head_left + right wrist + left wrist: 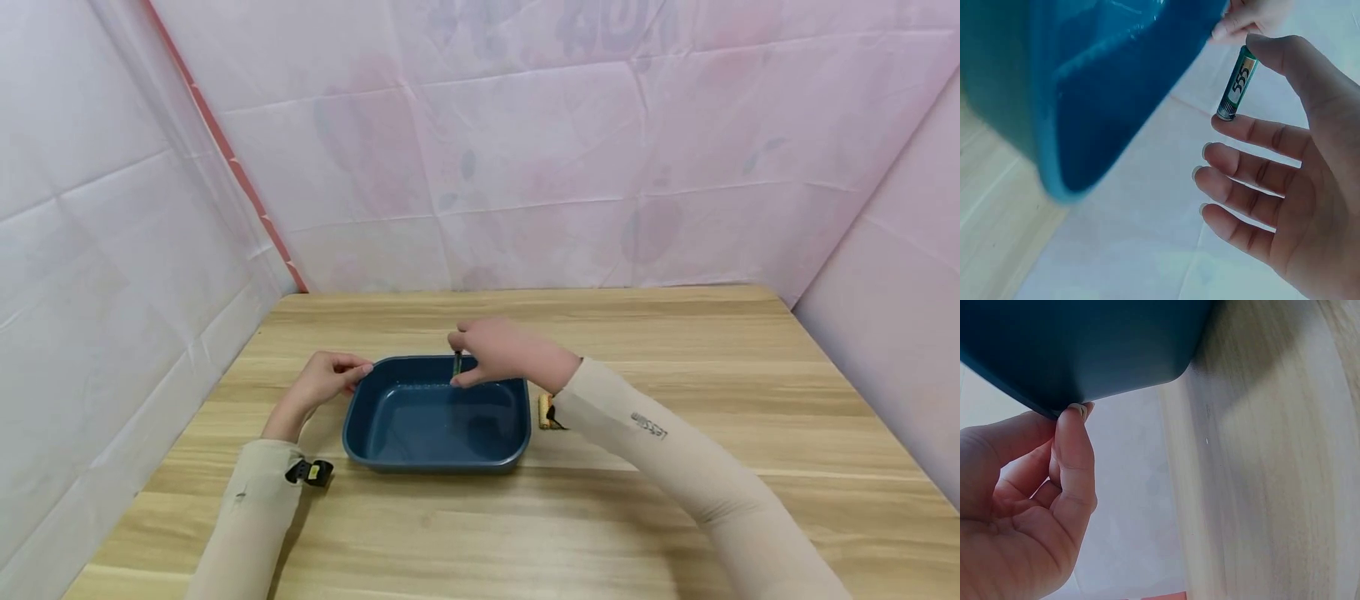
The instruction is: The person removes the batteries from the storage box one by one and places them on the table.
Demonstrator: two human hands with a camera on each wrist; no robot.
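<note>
Battery (pixel 1238 83), a small green cell marked 555, is what we are pinching end to end between the thumb and forefinger of our right hand (pixel 501 353), the other three fingers spreading loose and straight. We are holding it upright over the far edge of the blue tray (pixel 375 450), just inside the rim. Our left hand (pixel 324 379) is curling its fingertips against the tray's far left corner, thumb and forefinger gripping the rim. We are working at a pale wooden table (pixel 675 500), and pink-white sheeting (pixel 525 150) is hanging round it on three sides.
</note>
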